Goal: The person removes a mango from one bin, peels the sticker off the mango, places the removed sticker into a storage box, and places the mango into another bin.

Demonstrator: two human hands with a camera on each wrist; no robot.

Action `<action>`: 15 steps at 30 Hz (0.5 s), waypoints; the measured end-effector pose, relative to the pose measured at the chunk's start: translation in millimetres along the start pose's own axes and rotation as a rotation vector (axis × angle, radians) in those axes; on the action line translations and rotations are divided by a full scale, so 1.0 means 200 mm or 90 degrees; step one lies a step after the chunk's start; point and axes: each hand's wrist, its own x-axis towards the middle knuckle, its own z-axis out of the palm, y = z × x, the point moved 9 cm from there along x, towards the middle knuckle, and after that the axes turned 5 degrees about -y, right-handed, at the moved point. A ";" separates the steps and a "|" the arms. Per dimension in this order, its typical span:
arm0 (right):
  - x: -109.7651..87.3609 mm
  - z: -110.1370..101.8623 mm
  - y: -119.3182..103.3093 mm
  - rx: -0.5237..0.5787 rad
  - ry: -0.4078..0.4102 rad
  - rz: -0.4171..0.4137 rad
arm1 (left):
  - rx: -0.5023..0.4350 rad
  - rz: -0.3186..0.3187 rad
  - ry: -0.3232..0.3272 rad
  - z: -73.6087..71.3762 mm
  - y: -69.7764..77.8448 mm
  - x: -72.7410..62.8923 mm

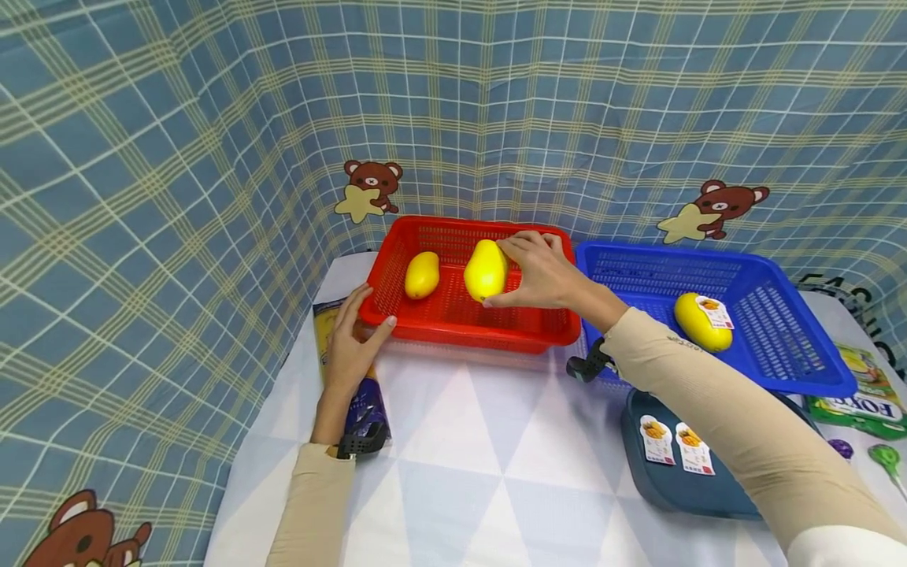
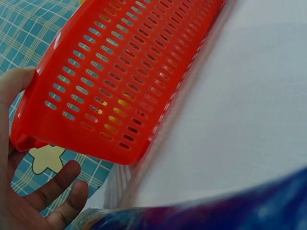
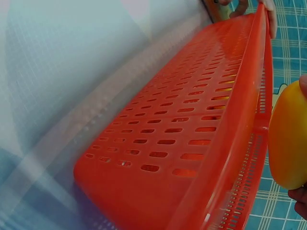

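My right hand [image 1: 542, 272] holds a yellow mango [image 1: 486, 270] between thumb and fingers, over the right half of the red basket [image 1: 453, 335]. In the right wrist view the held mango [image 3: 290, 136] shows just beyond the basket's rim. A second mango [image 1: 423, 275] lies inside the basket on the left. At the basket's front left corner, my left hand [image 1: 349, 346] grips the rim with thumb and forefinger. The other fingers [image 2: 60, 184] stand away from the wall in the left wrist view.
To the right stands a blue basket [image 1: 815, 386] with a labelled mango [image 1: 697, 323]. In front of it, a dark bin [image 1: 659, 492] bears two printed labels, partly under my right arm. A purple packet [image 1: 372, 402] lies beneath my left wrist. A green bag [image 1: 860, 394] and lollipops [image 1: 884, 454] sit far right.
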 end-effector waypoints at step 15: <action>0.13 0.05 0.03 -0.005 -0.046 0.009 | -0.009 0.007 -0.001 0.00 -0.01 0.01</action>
